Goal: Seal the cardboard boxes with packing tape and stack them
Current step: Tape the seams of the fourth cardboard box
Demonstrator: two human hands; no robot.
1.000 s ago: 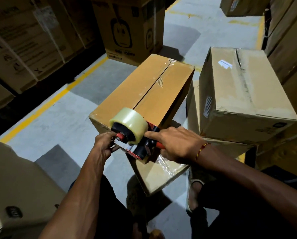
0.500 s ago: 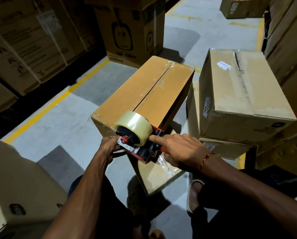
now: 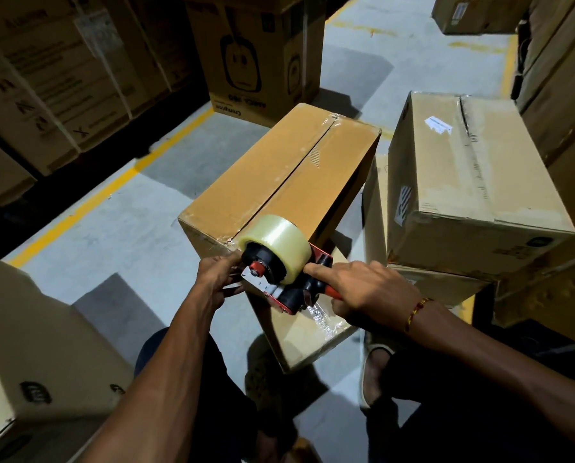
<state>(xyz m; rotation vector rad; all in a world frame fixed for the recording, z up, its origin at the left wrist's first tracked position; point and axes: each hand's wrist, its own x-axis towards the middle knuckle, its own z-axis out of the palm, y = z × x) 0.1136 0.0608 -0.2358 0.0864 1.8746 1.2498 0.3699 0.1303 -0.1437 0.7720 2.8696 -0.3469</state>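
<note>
A brown cardboard box (image 3: 289, 168) stands in front of me, its top seam running away from me under clear tape. At its near top edge sits a red and black tape dispenser (image 3: 289, 279) with a roll of clear tape (image 3: 276, 243). My right hand (image 3: 362, 289) grips the dispenser's handle, index finger stretched along its body. My left hand (image 3: 217, 279) pinches the loose tape end at the dispenser's mouth, against the box's near face. The box rests on another cardboard box (image 3: 306, 335) below it.
To the right, a taped box (image 3: 473, 182) lies on a lower box (image 3: 446, 282). A pale box (image 3: 39, 345) stands at my lower left. Large printed cartons (image 3: 256, 51) line the back and left behind a yellow floor line (image 3: 89, 202). Tall cartons (image 3: 566, 95) fill the right.
The dispenser and both hands have shifted slightly to the right along the box's near edge. The grips look the same.
</note>
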